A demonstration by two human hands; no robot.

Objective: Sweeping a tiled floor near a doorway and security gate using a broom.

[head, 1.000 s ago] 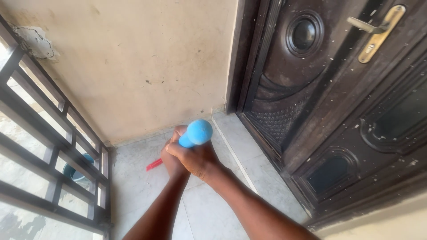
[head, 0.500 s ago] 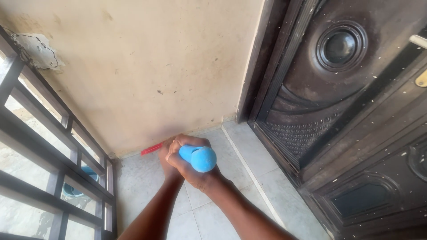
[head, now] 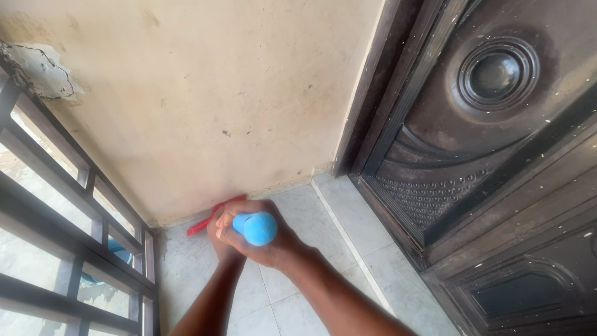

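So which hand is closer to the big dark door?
Right. The right hand grips the blue handle on the side toward the door; the left hand sits behind it, toward the railing.

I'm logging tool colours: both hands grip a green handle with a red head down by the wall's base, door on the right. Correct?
Not quite: the handle is blue, not green, as the head view shows. Both the left hand and right hand grip it, the red head sits by the wall's base, and the door is on the right.
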